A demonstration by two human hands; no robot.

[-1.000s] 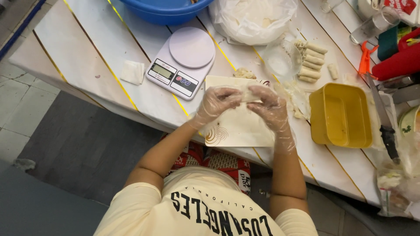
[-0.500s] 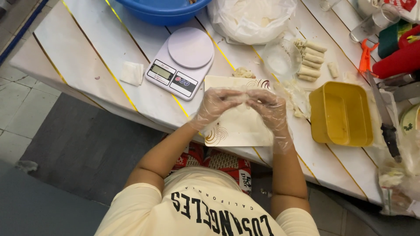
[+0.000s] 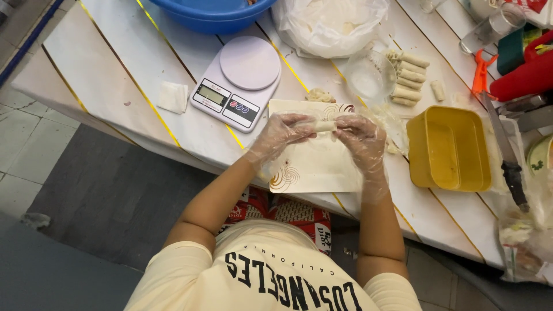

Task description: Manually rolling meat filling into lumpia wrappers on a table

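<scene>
A white digital kitchen scale (image 3: 237, 86) sits left of your hands. Your left hand (image 3: 282, 133) and right hand (image 3: 360, 138), in clear plastic gloves, pinch a small pale dough roll (image 3: 324, 126) between them above the cream square plate (image 3: 311, 167). A yellow plastic tub (image 3: 449, 150) stands right, finished rolls (image 3: 409, 78) beyond.

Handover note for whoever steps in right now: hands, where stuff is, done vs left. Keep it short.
Left hand and right hand, both in clear plastic gloves, pinch the ends of one pale roll over the square plate.
Done: a stack of finished rolls lies on the table beyond the yellow tub, which looks empty.
Left: the roll in hand is not yet with the stack. Kitchen scale sits left of the plate, nothing on it.
</scene>
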